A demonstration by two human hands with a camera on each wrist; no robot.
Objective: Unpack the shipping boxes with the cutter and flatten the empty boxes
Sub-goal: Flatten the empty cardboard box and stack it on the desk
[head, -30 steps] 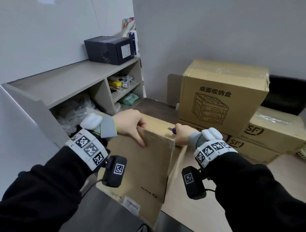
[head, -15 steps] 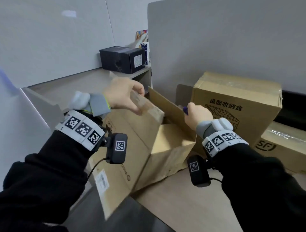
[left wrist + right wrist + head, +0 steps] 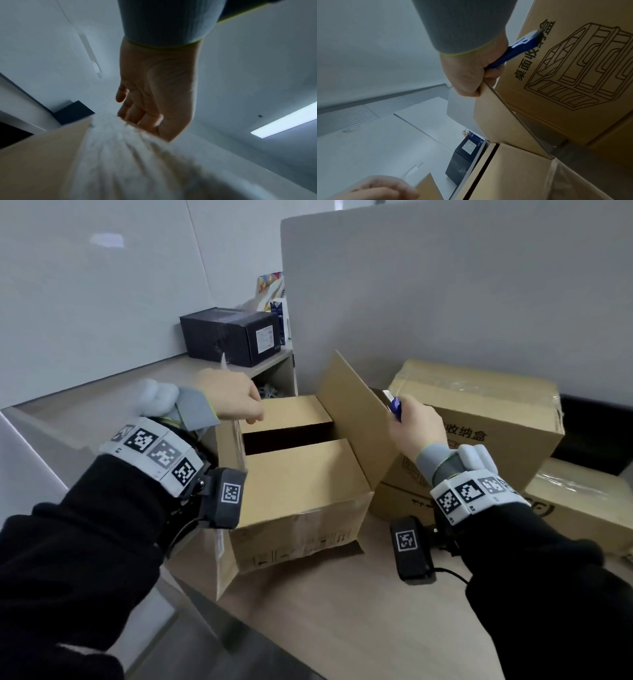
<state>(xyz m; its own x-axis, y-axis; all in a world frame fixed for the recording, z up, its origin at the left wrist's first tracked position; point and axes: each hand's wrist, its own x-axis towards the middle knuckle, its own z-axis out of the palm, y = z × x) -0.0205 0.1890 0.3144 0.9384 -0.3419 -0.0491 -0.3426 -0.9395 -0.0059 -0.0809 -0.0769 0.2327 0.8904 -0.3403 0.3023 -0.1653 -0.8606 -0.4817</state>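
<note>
2 hands are up at the open box, which sits nearest me on the pale wood surface, its 2 inner flaps folded in with a dark gap between them. My left hand hovers over the box's far left corner, fingers loosely curled downward; the left wrist view shows them bent beside the blurred cardboard edge, and I cannot tell whether they touch or hold it, so that grip stays uncertain. My right hand is closed around the blue cutter, whose tip pokes up past my knuckles. In the right wrist view the same hand also pinches the upper edge of the box's raised right flap, which stands tilted up and outward.

Just behind that flap sits a larger taped carton printed with Chinese characters and a drawer drawing, stacked on other cartons. A flatter carton with a clear tape strip lies to its right.

Further back on the left, a dark box with a white label rests on a shelf top against the wall, with colourful packaging behind it.
</note>
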